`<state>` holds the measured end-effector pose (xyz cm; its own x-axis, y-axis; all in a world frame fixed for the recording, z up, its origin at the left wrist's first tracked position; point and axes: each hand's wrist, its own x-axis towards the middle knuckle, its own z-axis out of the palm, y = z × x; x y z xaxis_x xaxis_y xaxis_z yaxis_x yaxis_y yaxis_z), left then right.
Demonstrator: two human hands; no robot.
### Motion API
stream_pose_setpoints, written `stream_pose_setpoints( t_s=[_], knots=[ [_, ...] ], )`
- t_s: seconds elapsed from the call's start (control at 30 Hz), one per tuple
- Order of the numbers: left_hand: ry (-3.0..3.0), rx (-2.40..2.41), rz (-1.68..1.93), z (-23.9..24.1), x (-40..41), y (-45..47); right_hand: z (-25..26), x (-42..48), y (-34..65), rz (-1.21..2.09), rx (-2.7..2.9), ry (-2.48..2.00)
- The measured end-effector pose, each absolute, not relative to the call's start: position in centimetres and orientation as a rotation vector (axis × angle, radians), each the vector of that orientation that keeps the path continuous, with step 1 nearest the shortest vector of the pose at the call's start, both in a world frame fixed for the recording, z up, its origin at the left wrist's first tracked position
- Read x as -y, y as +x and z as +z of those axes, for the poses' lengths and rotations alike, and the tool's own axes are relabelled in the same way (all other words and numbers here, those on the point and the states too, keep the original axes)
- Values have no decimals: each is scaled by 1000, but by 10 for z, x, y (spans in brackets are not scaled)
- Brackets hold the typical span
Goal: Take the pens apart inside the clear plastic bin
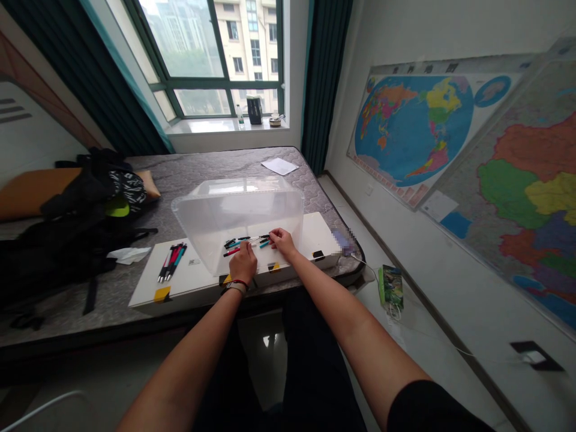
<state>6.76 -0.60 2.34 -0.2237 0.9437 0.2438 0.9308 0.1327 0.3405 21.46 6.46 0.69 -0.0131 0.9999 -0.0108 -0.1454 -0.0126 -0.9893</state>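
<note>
Plastic pen parts (234, 244) — probably light, stiff and slick, best pinched mid-barrel — lie in the clear bin (247, 209) near the white box (320, 231)'s front edge, by the curled left hand (243, 264) and bent-fingered right hand (282, 241), though what either grasps I cannot tell.

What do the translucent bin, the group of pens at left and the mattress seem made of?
Translucent bin: probably smooth plastic, with see-through walls and glossy highlights.
Group of pens: solid-coloured barrels, likely plastic; shiny silvery tips, metal or coated plastic.
Mattress: apparently matte fabric, with a quilted surface.
</note>
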Motion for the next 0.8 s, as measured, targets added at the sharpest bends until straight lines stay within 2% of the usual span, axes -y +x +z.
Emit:
stream_pose_setpoints(
  t_s=[0.3, 0.6, 0.8],
  knots=[
    [1869, -2352, 694, 25, 6, 66, 2, -64, 211, 1141, 1158, -1154],
    [1917, -2334, 708, 24, 5, 67, 3, -63, 211, 1240, 1143, -1085],
    [2009, -2314, 633, 26, 8, 69, 2, -61, 213, 1190, 1380, -1140]
  ],
)
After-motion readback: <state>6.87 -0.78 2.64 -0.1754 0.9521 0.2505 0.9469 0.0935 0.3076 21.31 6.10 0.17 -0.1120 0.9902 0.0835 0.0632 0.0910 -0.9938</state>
